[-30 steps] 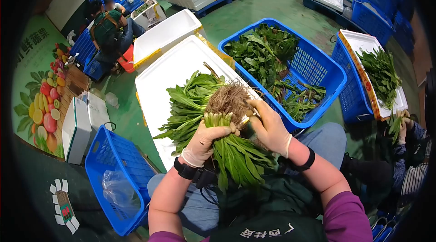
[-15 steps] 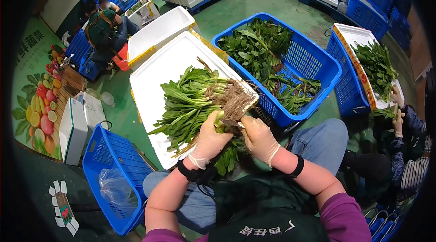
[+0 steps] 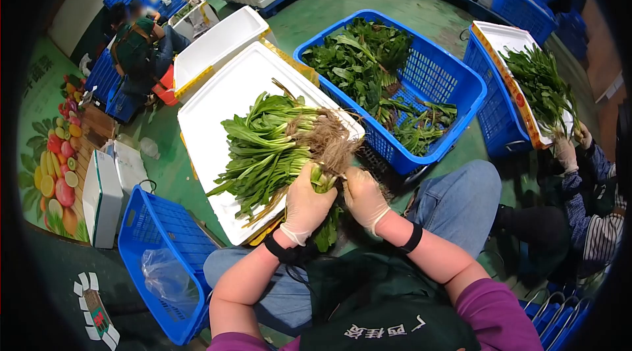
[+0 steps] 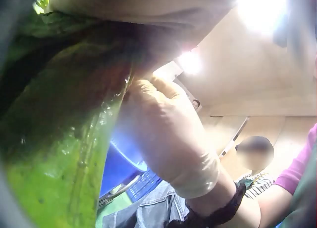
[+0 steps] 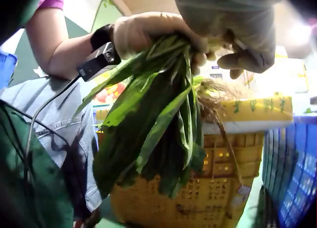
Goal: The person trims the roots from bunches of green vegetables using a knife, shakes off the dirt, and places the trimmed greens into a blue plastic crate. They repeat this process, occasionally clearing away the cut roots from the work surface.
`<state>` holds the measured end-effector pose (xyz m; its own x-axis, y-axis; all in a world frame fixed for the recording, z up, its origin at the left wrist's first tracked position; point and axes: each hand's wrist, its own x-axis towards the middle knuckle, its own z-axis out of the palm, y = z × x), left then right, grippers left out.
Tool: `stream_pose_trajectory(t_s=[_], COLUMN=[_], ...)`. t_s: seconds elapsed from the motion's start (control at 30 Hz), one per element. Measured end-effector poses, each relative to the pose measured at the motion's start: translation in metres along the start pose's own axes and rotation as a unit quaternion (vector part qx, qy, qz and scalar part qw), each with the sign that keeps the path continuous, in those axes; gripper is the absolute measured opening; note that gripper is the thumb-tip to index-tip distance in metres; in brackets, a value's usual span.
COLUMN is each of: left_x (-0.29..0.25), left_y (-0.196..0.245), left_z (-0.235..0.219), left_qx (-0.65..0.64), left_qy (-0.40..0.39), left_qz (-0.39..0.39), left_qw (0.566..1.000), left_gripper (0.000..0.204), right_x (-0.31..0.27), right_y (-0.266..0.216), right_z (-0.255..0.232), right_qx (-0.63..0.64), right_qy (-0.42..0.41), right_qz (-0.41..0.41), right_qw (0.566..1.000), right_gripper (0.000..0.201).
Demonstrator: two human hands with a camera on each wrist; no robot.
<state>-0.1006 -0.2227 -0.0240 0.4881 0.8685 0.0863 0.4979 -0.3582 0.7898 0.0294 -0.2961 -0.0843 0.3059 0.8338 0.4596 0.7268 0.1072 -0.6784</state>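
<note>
In the head view my gloved left hand (image 3: pixel 309 198) grips a small bunch of long-leaved greens (image 3: pixel 327 236) near its stem ends, the leaves hanging down. The right wrist view shows these leaves (image 5: pixel 153 124) spread below that hand. My gloved right hand (image 3: pixel 363 196) is close beside it, fingers curled and pinching at the stem ends; I cannot tell what small, thin thing is in its fingertips. Just beyond both hands a larger pile of greens (image 3: pixel 260 147) lies on a white foam lid (image 3: pixel 210 104), with its brown roots (image 3: pixel 329 135) toward the right.
Right of the lid stands a blue crate (image 3: pixel 461 91) partly filled with greens. A blue basket (image 3: pixel 164 239) holding a clear plastic bag is at the lower left. At right, another person's gloved hands (image 3: pixel 567 150) handle greens (image 3: pixel 536 78) on a foam lid.
The big hanging bunch in my left hand now lies with the pile, and that hand grips a smaller bunch. Both hands have come together at the stem ends. The view has shifted slightly.
</note>
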Motion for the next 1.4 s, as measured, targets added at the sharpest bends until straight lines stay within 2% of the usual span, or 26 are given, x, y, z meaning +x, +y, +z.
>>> stream_pose_trajectory(t_s=[0.17, 0.27, 0.37, 0.43, 0.47, 0.5, 0.53, 0.57, 0.6, 0.67, 0.7, 0.73, 0.77, 0.83, 0.93, 1.03, 1.13, 1.23, 1.3, 1.33, 1.37, 1.4], left_x=[-0.007, -0.008, -0.016, -0.022, -0.024, -0.025, -0.024, -0.021, -0.02, -0.019, -0.017, -0.016, -0.014, -0.012, -0.01, -0.01, -0.008, -0.009, -0.01, -0.01, -0.012, -0.01], left_y=[-0.001, -0.001, 0.008, 0.014, 0.015, 0.015, 0.014, 0.013, 0.012, 0.005, 0.0, -0.005, -0.01, -0.012, -0.002, -0.001, 0.0, -0.006, -0.014, -0.002, 0.008, -0.008], left_z=[0.004, 0.005, 0.003, -0.001, -0.003, -0.005, -0.007, -0.009, -0.01, -0.012, -0.013, -0.014, -0.015, -0.016, -0.016, -0.013, -0.012, -0.017, -0.017, -0.02, -0.02, -0.015], left_qx=[-0.008, -0.042, -0.082, -0.087, -0.144, -0.201, -0.243, -0.245, -0.286, -0.355, -0.353, -0.368, -0.383, -0.374, -0.326, -0.324, -0.343, -0.319, -0.331, -0.311, -0.341, -0.355], left_qy=[0.006, -0.014, -0.052, -0.073, -0.09, -0.105, -0.124, -0.122, -0.126, -0.129, -0.127, -0.136, -0.145, -0.155, -0.166, -0.195, -0.219, -0.228, -0.214, -0.214, -0.208, -0.215], left_qz=[0.032, 0.029, 0.031, 0.04, 0.016, -0.009, -0.011, -0.011, -0.034, -0.075, -0.074, -0.084, -0.093, -0.098, -0.044, -0.05, -0.052, -0.062, -0.081, -0.074, -0.084, -0.103], left_qw=[0.999, 0.999, 0.995, 0.993, 0.985, 0.974, 0.962, 0.962, 0.949, 0.923, 0.924, 0.916, 0.908, 0.909, 0.93, 0.924, 0.912, 0.918, 0.916, 0.923, 0.913, 0.904], left_gripper=[0.034, 0.034, 0.035, 0.035, 0.036, 0.037, 0.04, 0.04, 0.038, 0.037, 0.037, 0.039, 0.041, 0.04, 0.042, 0.048, 0.05, 0.051, 0.053, 0.054, 0.054, 0.055], right_x=[-0.008, -0.014, -0.033, -0.052, -0.055, -0.057, -0.058, -0.053, -0.048, -0.044, -0.037, -0.032, -0.028, -0.022, -0.022, -0.019, -0.016, -0.014, -0.007, -0.007, -0.013, -0.015], right_y=[0.011, 0.015, 0.034, 0.064, 0.067, 0.066, 0.065, 0.055, 0.043, 0.032, 0.019, 0.004, -0.007, -0.023, -0.02, -0.017, -0.012, -0.009, -0.015, -0.011, -0.007, -0.001], right_z=[0.003, 0.004, 0.015, 0.034, 0.028, 0.028, 0.025, 0.015, 0.007, 0.0, -0.009, -0.024, -0.031, -0.039, -0.039, -0.041, -0.043, -0.04, -0.04, -0.037, -0.03, -0.028], right_qx=[0.012, 0.066, 0.027, 0.116, 0.051, 0.052, 0.12, 0.186, 0.255, 0.255, 0.257, 0.218, 0.219, 0.233, 0.275, 0.273, 0.302, 0.367, 0.473, 0.432, 0.376, 0.337], right_qy=[-0.009, 0.014, -0.023, -0.074, -0.098, -0.097, -0.096, -0.095, -0.157, -0.165, -0.168, -0.164, -0.164, -0.082, -0.09, -0.101, -0.102, -0.103, -0.094, -0.089, -0.078, -0.077], right_qz=[0.017, -0.012, 0.046, 0.239, 0.155, 0.158, 0.208, 0.256, 0.392, 0.369, 0.349, 0.306, 0.305, 0.157, 0.161, 0.171, 0.145, 0.124, 0.114, 0.089, 0.07, 0.03], right_qw=[1.0, 0.998, 0.998, 0.961, 0.982, 0.981, 0.966, 0.944, 0.87, 0.878, 0.886, 0.912, 0.912, 0.956, 0.944, 0.941, 0.937, 0.916, 0.869, 0.893, 0.921, 0.938], right_gripper=[0.021, 0.022, 0.02, 0.02, 0.023, 0.023, 0.025, 0.026, 0.034, 0.039, 0.044, 0.051, 0.051, 0.052, 0.051, 0.05, 0.048, 0.046, 0.043, 0.042, 0.042, 0.042])
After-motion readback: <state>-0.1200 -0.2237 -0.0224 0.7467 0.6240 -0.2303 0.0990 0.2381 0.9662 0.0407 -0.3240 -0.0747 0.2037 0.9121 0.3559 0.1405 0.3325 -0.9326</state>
